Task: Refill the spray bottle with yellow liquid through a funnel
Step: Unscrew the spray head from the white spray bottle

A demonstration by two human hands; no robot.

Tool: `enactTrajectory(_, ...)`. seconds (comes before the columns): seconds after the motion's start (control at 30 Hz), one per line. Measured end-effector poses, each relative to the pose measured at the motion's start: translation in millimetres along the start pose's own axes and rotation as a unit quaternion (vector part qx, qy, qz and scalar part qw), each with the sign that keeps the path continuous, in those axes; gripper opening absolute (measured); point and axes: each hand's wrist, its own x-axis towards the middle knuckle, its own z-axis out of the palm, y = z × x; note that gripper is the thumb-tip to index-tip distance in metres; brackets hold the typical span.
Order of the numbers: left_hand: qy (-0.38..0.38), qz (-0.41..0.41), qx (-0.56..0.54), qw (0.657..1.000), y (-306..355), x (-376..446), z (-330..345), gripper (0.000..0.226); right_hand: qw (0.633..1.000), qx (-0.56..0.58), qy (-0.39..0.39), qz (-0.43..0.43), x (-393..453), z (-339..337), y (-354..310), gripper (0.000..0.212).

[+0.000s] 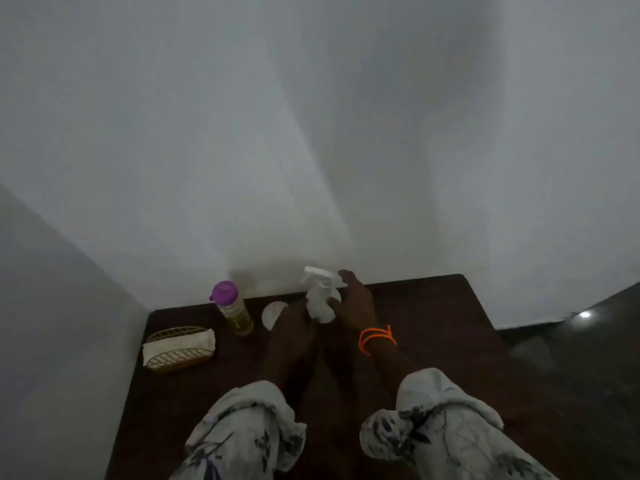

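Observation:
A white spray bottle (320, 299) with its trigger head on stands near the far edge of a dark wooden table (433, 341). My right hand (355, 304) is wrapped round its right side and neck. Against the lower left of the bottle sits my left hand (294, 323), holding it. A clear bottle of yellow liquid (235, 313) with a purple cap stands upright to the left. Between the two bottles lies a white funnel (273, 315), partly hidden by my left hand.
A woven basket (178, 348) with a folded white cloth sits at the table's left edge. White walls close in behind and to the left. The table's right edge drops to a dark floor (571, 358).

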Motion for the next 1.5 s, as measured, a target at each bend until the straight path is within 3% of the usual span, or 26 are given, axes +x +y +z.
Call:
enactTrajectory(0.2, -0.032, -0.064, -0.028, 0.997, 2.8, 31.9, 21.6, 0.086, 0.997, 0.071, 0.016, -0.006, 14.8, 9.0, -0.5, 0.043)
enactTrajectory(0.33, -0.025, -0.077, -0.040, 0.996, -13.8, 48.9, 38.5, 0.086, 0.996, 0.085, 0.020, -0.018, 17.7, 13.3, 1.6, 0.026)
enactTrajectory(0.5, -0.024, -0.082, -0.053, 0.995, -14.2, 31.1, 42.8, 0.084, 0.996, 0.084, 0.023, -0.020, -1.9, 8.4, -0.3, 0.026)
enactTrajectory(0.73, -0.028, -0.075, -0.104, 0.991, 19.3, -28.4, 11.4, 0.125, 0.996, 0.087, 0.013, -0.007, -35.6, -13.7, -26.4, 0.020)
enactTrajectory(0.9, -0.008, -0.044, -0.134, 0.990, 41.7, -64.8, -23.5, 0.103, 0.990, 0.134, -0.030, -0.024, -59.8, -42.0, -53.5, 0.023)
enactTrajectory(1.03, 0.030, -0.007, -0.157, 0.987, 62.3, -92.0, -49.7, 0.099, 0.977, 0.209, -0.002, -0.039, -77.4, -57.2, -87.8, 0.029)
enactTrajectory(1.17, 0.059, 0.013, -0.169, 0.984, 79.3, -113.9, -82.6, 0.095, 0.962, 0.268, -0.023, -0.053, -93.4, -72.2, -132.1, 0.031)
enactTrajectory(1.5, -0.005, 0.028, -0.187, 0.982, 103.9, -160.2, -143.3, 0.090, 0.940, 0.268, -0.177, -0.119, -129.4, -126.3, -207.2, 0.028)
